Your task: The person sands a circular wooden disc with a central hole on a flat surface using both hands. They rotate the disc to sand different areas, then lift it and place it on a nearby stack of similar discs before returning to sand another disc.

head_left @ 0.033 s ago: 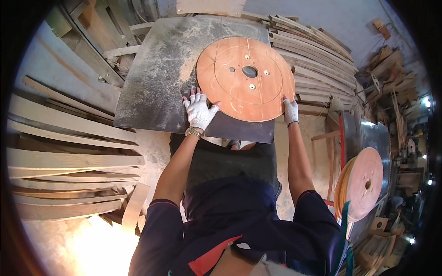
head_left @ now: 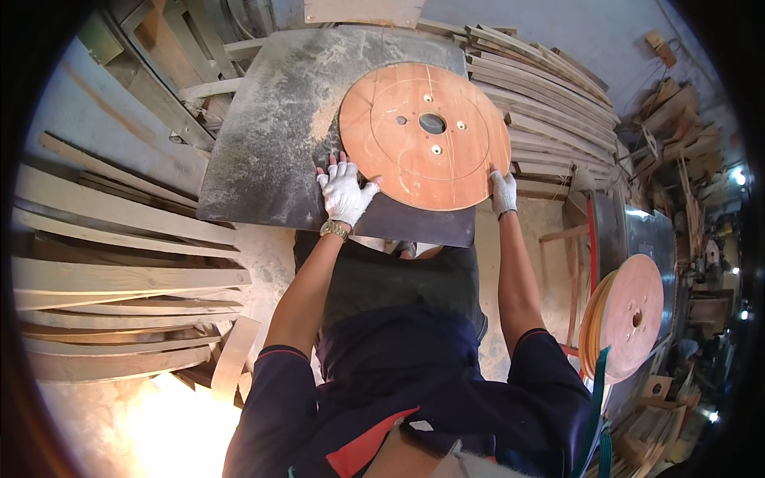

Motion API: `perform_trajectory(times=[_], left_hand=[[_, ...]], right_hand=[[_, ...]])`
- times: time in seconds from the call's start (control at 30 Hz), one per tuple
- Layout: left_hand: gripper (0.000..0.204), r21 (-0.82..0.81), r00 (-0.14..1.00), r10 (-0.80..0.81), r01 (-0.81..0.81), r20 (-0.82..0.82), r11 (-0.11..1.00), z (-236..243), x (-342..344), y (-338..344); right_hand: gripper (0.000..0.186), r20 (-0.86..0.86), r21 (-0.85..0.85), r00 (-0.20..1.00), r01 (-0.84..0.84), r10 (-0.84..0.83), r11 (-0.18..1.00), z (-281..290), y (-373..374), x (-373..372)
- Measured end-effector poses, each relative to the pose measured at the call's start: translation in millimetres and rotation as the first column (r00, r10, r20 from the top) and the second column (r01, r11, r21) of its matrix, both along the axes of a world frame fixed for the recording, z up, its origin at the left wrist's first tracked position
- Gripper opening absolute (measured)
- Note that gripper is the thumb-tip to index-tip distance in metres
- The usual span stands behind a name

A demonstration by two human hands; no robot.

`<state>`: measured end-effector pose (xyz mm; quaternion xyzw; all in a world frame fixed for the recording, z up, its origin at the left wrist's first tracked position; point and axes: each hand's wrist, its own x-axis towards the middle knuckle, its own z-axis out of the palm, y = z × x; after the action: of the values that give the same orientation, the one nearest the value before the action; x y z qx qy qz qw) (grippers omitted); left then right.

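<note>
A round plywood disc [head_left: 398, 163] lies flat on a dark, dusty tabletop [head_left: 271, 159]. It has a large hole in its middle, several smaller holes around that and a scribed circle. My left hand [head_left: 346, 193], in a white fingerless glove, rests on the tabletop at the disc's near-left edge. Its fingers are spread and the thumb reaches the rim. At the near-right rim, my right hand [head_left: 504, 193], gloved the same way, holds the disc's edge; fingers under the rim are hidden.
Long curved wooden strips [head_left: 135, 277] are stacked at the left, and more strips [head_left: 542, 95] lie behind the table at the right. A stack of round discs [head_left: 629, 319] stands at the right beside a dark metal-topped machine [head_left: 647, 239]. Wood scraps [head_left: 669, 119] pile up at the far right.
</note>
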<state>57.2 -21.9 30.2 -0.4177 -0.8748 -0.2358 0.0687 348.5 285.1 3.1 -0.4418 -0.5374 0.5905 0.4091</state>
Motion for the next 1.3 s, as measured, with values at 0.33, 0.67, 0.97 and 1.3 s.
perform_trajectory(times=[0.33,0.67,0.97,1.3], left_hand=[[0.083,-0.028,0.999,-0.028,0.027,-0.018,0.999,3.9,-13.4,1.6],[0.083,-0.022,0.999,-0.027,0.027,-0.045,0.999,3.1,-23.4,3.3],[0.080,0.000,0.999,-0.025,0.025,-0.045,1.000,2.4,-32.4,4.9],[0.084,0.039,0.999,-0.047,0.047,-0.019,0.998,3.4,-26.0,-9.6]], right_hand=[[0.044,-0.058,-0.023,0.997,0.058,-0.059,0.998,2.6,-11.7,-11.8],[0.052,-0.012,-0.014,0.996,0.084,-0.085,0.996,-4.0,-21.0,-9.0],[0.049,-0.031,-0.021,0.996,0.080,-0.080,0.997,-2.4,-35.0,-4.6],[0.043,0.003,-0.016,0.998,0.066,-0.066,0.998,7.7,-50.3,2.4]])
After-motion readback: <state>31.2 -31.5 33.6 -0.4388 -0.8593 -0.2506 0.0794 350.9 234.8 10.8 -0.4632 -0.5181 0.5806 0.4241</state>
